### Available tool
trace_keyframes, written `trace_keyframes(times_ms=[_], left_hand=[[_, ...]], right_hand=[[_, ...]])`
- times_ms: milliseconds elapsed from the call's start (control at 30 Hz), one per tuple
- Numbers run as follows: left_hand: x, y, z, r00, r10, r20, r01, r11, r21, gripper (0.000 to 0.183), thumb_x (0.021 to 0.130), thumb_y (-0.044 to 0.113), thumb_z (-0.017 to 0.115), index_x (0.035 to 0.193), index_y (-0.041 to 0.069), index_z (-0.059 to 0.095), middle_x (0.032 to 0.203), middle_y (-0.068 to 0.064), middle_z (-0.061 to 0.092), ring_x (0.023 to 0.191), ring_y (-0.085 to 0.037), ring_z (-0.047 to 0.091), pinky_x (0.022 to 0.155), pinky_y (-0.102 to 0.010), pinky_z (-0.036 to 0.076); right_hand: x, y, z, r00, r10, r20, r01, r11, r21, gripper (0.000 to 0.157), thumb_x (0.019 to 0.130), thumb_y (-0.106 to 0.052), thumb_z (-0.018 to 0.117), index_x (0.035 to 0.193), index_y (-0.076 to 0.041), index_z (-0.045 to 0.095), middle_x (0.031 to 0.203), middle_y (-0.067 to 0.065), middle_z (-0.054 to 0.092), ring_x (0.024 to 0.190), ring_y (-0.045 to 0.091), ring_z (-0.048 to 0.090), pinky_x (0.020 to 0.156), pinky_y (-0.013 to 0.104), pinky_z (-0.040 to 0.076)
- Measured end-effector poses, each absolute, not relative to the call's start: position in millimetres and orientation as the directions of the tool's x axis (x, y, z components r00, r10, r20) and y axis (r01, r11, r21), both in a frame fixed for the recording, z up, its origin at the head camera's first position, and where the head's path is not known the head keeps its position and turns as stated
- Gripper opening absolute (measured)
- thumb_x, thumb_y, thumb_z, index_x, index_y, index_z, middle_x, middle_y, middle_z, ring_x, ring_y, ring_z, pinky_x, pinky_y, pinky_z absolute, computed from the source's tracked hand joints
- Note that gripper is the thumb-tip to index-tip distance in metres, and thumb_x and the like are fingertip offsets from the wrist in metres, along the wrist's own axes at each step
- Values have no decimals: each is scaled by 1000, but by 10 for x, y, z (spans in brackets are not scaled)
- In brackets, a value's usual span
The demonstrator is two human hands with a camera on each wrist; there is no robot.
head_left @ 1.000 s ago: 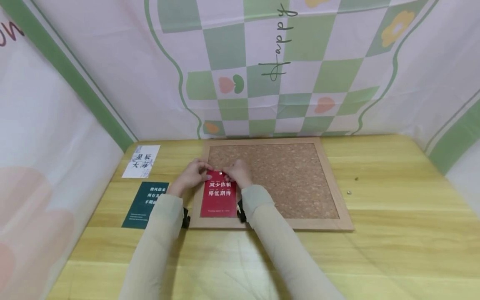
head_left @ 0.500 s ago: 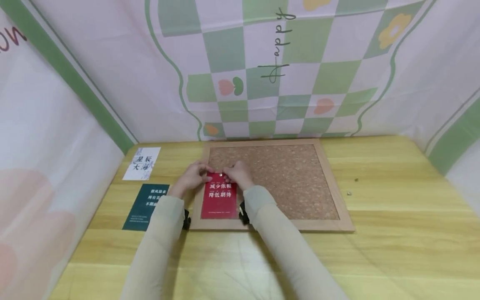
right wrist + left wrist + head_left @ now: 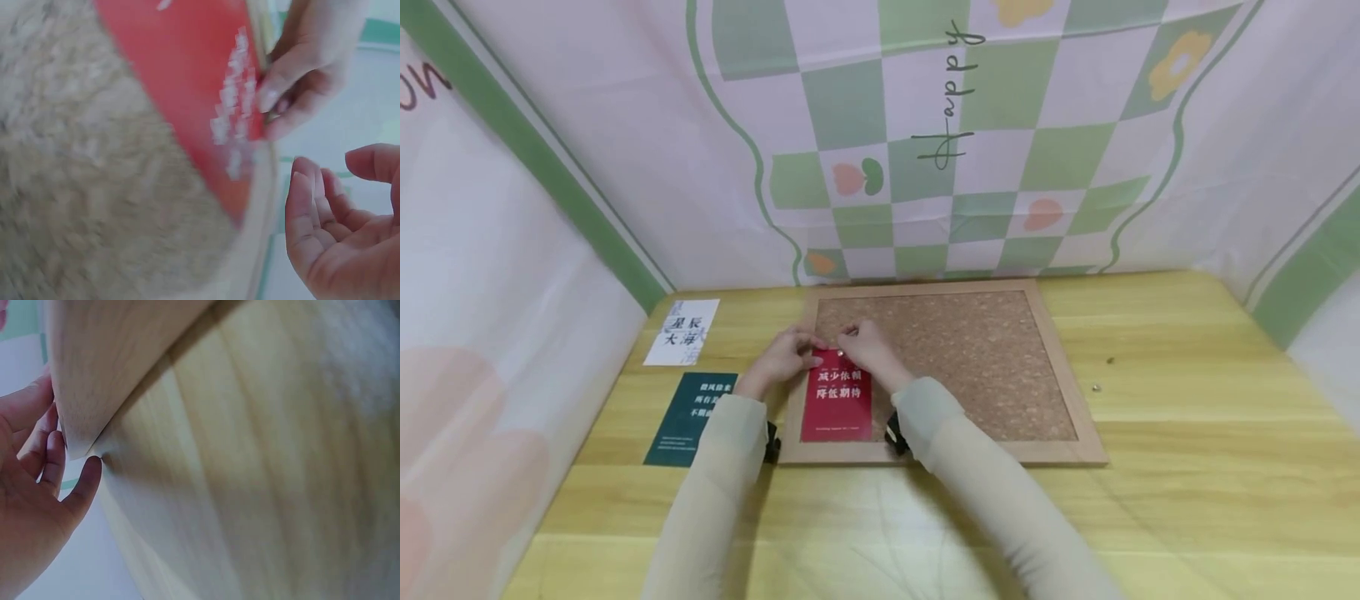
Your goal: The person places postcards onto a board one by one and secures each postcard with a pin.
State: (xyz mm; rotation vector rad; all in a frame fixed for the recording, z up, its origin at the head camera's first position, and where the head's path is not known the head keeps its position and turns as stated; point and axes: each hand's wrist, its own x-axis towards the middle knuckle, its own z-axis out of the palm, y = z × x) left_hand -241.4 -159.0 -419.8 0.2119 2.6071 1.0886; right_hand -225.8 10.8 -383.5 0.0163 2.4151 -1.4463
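A red card (image 3: 837,410) with white characters lies on the left part of the framed corkboard (image 3: 977,358). Near the card's top edge sits a small shiny pushpin (image 3: 840,353). My left hand (image 3: 781,357) holds the card's upper left corner between thumb and index finger, as the right wrist view also shows. Just above and right of the pushpin is my right hand (image 3: 871,350); the right wrist view shows its thumb (image 3: 374,161) apart from curved fingers, with nothing between them. In the left wrist view, the left hand's other fingers (image 3: 56,456) lie beside the wooden frame (image 3: 100,369).
A white card (image 3: 681,332) and a dark green card (image 3: 688,421) lie on the wooden table (image 3: 1187,467) at left, the green one partly behind my left sleeve. Two small pins, one (image 3: 1097,387) and another (image 3: 1110,361), lie right of the board. A patterned cloth (image 3: 925,167) hangs behind.
My right hand has lifted off the pushpin area, shifting slightly up and left at the fingertips, while its wrist moved right. The left hand and the red card keep their place on the board.
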Motion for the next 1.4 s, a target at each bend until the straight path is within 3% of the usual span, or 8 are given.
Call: trace_keyframes(times_ms=[133,567,967,1400], left_hand=[[-2407,-1580,-4198,-943,238,-231,-4,690,724,27,90,4,59,117,1,63,139,-18,45,133,-38,39,115,-55,28],[-2406,-1582,-4219,-945,248,-211,20,691,722,27,92,5,58,118,0,64,141,-18,43,136,-39,34,117,-54,23],[-2380,-1575,-4216,-948,220,-231,-26,669,743,25,93,6,58,117,1,64,142,-16,42,136,-37,35,117,-53,24],[-2384,-1585,-4233,-947,226,-228,-11,686,727,25,93,8,58,117,4,65,144,-15,41,138,-38,33,117,-55,23]], right_hand=[[-2198,161,-3683,-959,-193,-209,92,485,-870,33,96,-15,49,124,-1,57,124,17,60,114,30,58,98,40,50],[-2045,757,-3241,-977,-214,-14,-87,455,-886,35,98,-12,46,130,1,52,124,24,58,117,36,54,98,45,48],[-2031,1451,-3134,-991,-127,28,-85,470,-878,43,99,-10,41,140,2,42,131,27,50,122,39,49,100,46,44],[-2032,1955,-3481,-997,-70,-16,-25,552,-833,44,98,-10,39,137,11,41,133,34,46,125,46,44,107,53,37]])
